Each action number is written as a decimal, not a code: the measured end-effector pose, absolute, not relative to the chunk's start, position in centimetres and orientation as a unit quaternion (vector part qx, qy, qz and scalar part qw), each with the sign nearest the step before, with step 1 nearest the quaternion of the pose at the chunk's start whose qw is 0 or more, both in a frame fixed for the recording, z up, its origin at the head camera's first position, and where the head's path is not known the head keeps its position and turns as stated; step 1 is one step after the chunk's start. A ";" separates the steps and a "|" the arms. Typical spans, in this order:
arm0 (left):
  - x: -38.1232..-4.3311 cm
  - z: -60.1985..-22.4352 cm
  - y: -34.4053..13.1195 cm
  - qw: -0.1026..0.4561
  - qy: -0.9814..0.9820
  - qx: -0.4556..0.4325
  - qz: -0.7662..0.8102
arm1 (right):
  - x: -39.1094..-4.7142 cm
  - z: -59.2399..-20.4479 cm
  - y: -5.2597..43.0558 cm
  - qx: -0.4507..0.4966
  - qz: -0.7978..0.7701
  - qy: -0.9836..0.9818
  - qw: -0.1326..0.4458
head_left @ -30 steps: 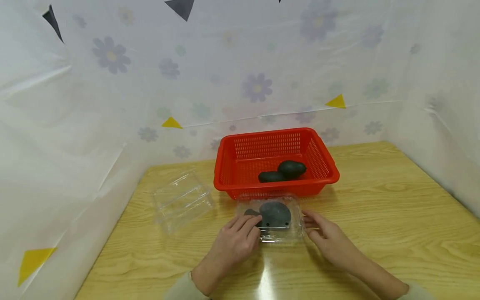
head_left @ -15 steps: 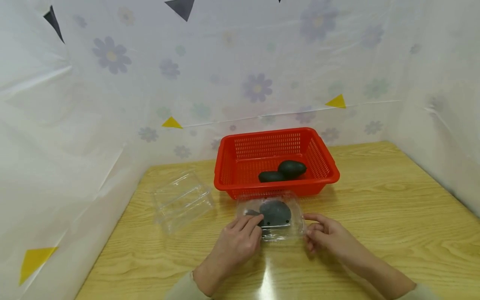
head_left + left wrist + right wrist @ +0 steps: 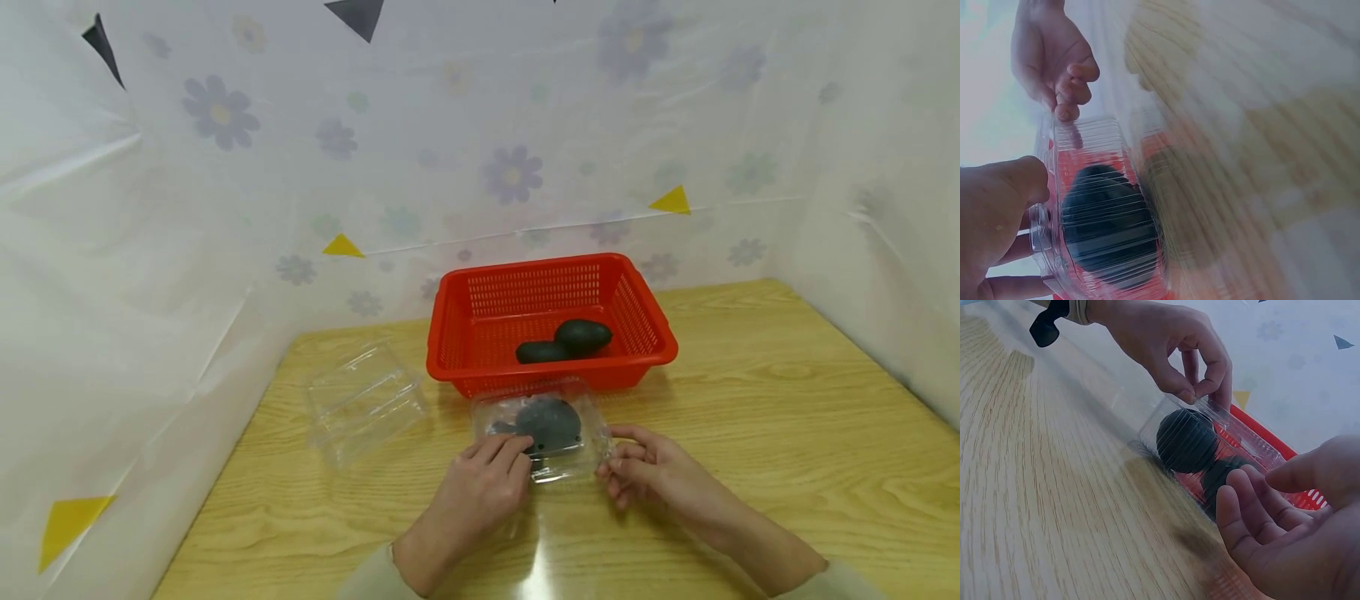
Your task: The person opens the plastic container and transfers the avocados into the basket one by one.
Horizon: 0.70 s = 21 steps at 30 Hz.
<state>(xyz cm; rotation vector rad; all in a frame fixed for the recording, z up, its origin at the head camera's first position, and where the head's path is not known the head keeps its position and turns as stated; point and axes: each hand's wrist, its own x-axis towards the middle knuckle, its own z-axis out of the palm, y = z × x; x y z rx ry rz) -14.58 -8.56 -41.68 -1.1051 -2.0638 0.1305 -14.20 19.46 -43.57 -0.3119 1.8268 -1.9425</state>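
Observation:
A clear plastic clamshell box [image 3: 551,473] with its lid down stands against the front of the red basket. Through its lid shows a dark green avocado [image 3: 553,421]; a second avocado [image 3: 1219,478] lies beside it, partly behind my fingers in the head view. My left hand [image 3: 483,483] lies over the box's near left part, its thumb and fingers gripping the rim in the right wrist view. At the box's right end my right hand [image 3: 652,471] pinches the edge, index finger stretched along the side and the other fingers curled.
Behind the box, the red slotted basket [image 3: 656,357] holds two more dark avocados [image 3: 583,335]. Another clear plastic box [image 3: 366,404] sits on the wooden table [image 3: 780,400] to the left. White flowered sheeting [image 3: 450,125] encloses the table's back and sides.
My right hand's thumb and curled fingers have shifted to the box's near right corner. My left hand has slid slightly right along the lid. The basket and the left box stay put.

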 end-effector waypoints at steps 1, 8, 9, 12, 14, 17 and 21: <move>-14.5 -41.7 -8.5 0.386 -0.812 -0.435 0.053 | -14.2 -43.6 19.5 -0.110 -0.704 0.664 0.226; -14.4 -41.5 -8.1 0.385 -0.808 -0.441 0.065 | -14.1 -43.6 19.0 -0.092 -0.711 0.665 0.209; -14.3 -41.5 -8.1 0.377 -0.812 -0.440 0.064 | -14.1 -43.6 18.9 -0.090 -0.713 0.664 0.208; -14.2 -41.4 -8.1 0.369 -0.817 -0.439 0.065 | -14.1 -43.5 18.6 -0.074 -0.716 0.662 0.210; -14.1 -41.4 -8.1 0.369 -0.817 -0.438 0.066 | -14.2 -43.4 18.5 -0.068 -0.716 0.662 0.211; -14.1 -41.3 -8.1 0.367 -0.817 -0.440 0.065 | -14.2 -43.2 18.3 -0.057 -0.715 0.663 0.215; -14.1 -41.4 -8.2 0.359 -0.818 -0.445 0.059 | -14.3 -43.0 18.3 -0.050 -0.711 0.666 0.220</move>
